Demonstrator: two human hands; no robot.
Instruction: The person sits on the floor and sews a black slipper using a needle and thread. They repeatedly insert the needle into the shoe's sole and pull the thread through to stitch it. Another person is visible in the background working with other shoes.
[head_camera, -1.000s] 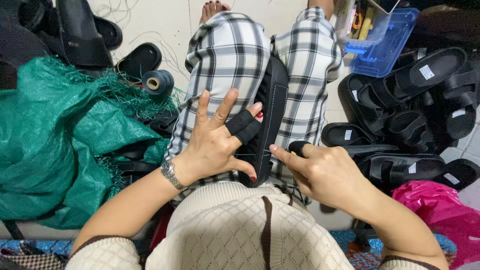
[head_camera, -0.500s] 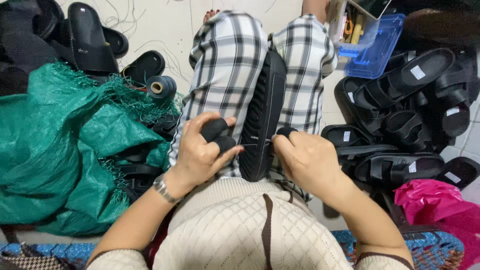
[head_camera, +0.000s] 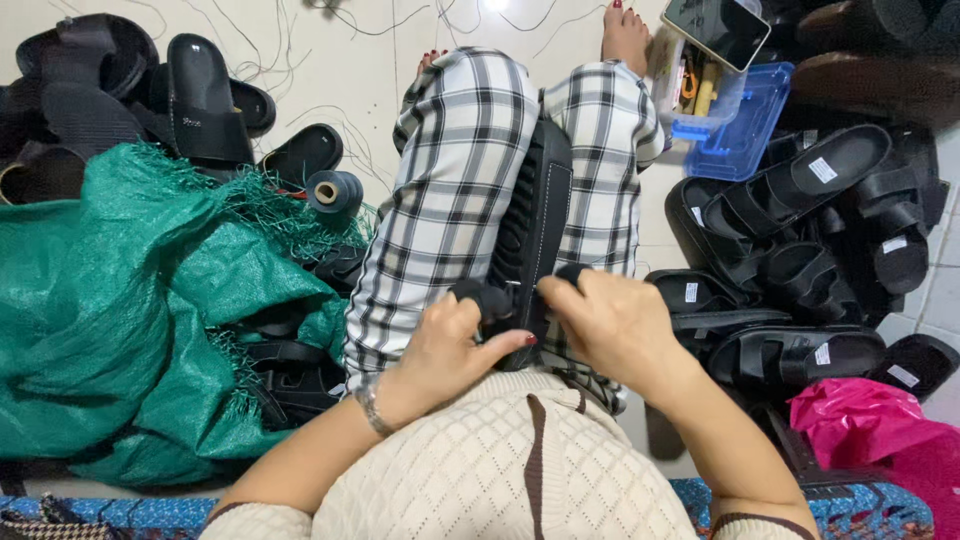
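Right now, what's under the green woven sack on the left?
Black sandals poke out from under the frayed edge of the green sack, near the left hand. Whatever lies deeper under the sack is covered; floor beneath can't be seen.

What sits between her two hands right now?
In the head view, the near end of the black sandal, gripped between the knees, lies between the left hand and the right hand; both hold its strap ends.

black sandal (head_camera: 535, 215), on edge between knees
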